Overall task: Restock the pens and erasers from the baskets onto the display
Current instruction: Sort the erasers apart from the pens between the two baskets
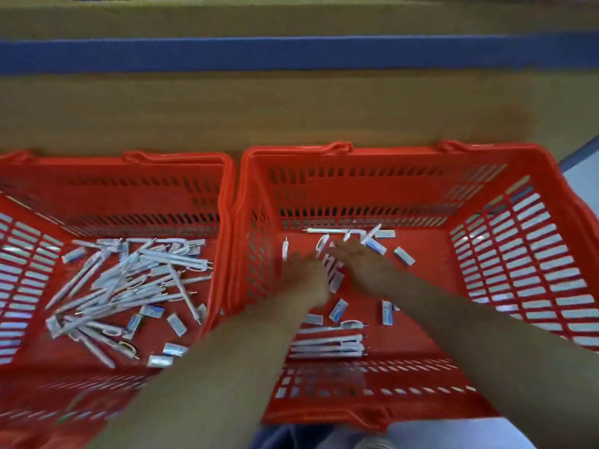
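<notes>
Lying scattered — white pens [171, 258], blue-striped erasers [338, 310]

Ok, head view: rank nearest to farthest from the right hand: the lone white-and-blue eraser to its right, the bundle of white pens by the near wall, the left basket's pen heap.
From the right hand:
1. Lone white-and-blue eraser, just right of it.
2. Bundle of white pens, near wall, same red basket.
3. Heap of white pens, in the left red basket.
</notes>
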